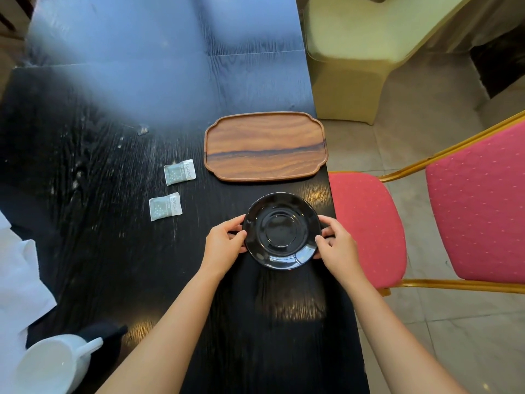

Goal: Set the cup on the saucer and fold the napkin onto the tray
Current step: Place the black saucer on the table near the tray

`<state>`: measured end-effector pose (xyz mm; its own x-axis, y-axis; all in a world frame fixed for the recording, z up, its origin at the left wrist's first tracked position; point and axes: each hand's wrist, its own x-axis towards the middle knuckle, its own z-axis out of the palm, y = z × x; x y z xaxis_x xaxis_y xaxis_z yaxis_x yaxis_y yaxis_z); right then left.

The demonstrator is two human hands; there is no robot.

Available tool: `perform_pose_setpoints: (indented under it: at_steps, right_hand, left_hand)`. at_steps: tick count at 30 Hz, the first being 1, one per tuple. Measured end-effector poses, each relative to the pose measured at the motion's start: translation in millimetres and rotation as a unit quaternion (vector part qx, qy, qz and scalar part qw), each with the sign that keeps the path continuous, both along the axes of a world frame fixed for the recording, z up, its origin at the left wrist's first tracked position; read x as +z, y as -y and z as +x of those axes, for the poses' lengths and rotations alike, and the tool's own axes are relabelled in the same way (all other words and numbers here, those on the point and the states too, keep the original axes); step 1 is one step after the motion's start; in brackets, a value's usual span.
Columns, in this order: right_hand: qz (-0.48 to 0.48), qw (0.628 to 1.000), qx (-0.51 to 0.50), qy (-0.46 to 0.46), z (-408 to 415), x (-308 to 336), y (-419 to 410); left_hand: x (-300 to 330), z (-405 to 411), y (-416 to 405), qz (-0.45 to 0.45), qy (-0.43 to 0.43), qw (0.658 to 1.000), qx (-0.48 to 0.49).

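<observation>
A: Logging the grip. The left hand and right hand are pinching the black glazed saucer at opposite rim edges, lower centre of the frame, fingers curled under the lip and thumbs on top. I cannot tell whether it is resting on the black wooden table or just lifting off.

B: Handling estimate?

A: Rigid ceramic, likely modest in weight, chippable. The glaze is reflecting strongly, so I am judging it slippery; a two-sided rim hold is looking sound.

B: Other task items?

A: The white cup is sitting at the lower left corner, handle pointing right, well apart from the saucer. Probably fragile too; the handle or the body is the place to take it. The wooden tray is lying just above the saucer, bare. White cloth at the left edge may be the napkin: soft, light, best taken by its corners.

B: Extras?

A: Two sachets left of the tray.
</observation>
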<state>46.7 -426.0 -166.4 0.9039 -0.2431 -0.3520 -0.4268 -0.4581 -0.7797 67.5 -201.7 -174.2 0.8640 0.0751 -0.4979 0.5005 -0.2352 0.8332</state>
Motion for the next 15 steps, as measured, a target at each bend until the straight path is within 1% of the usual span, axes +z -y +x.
perform_pose_setpoints:
  at_steps: [4,7,12,15]
  right_hand:
    - [0.002,1.000,-0.002,-0.007,0.3,1.7,-2.1]
    - [-0.018,1.000,0.006,-0.006,-0.5,5.1,-3.2]
    - [-0.061,0.997,0.032,-0.017,2.2,13.9,-2.7]
    - [-0.139,0.990,0.037,0.005,3.3,23.4,-4.0]
  left_hand:
    - [0.7,-1.2,2.2,0.012,0.008,1.000,-0.003]
    - [2.5,-2.5,2.6,0.035,0.028,0.999,-0.012]
    - [5.5,-1.5,1.9,0.144,0.077,0.983,-0.086]
    - [12.1,-4.0,-2.8,0.194,0.087,0.972,-0.104]
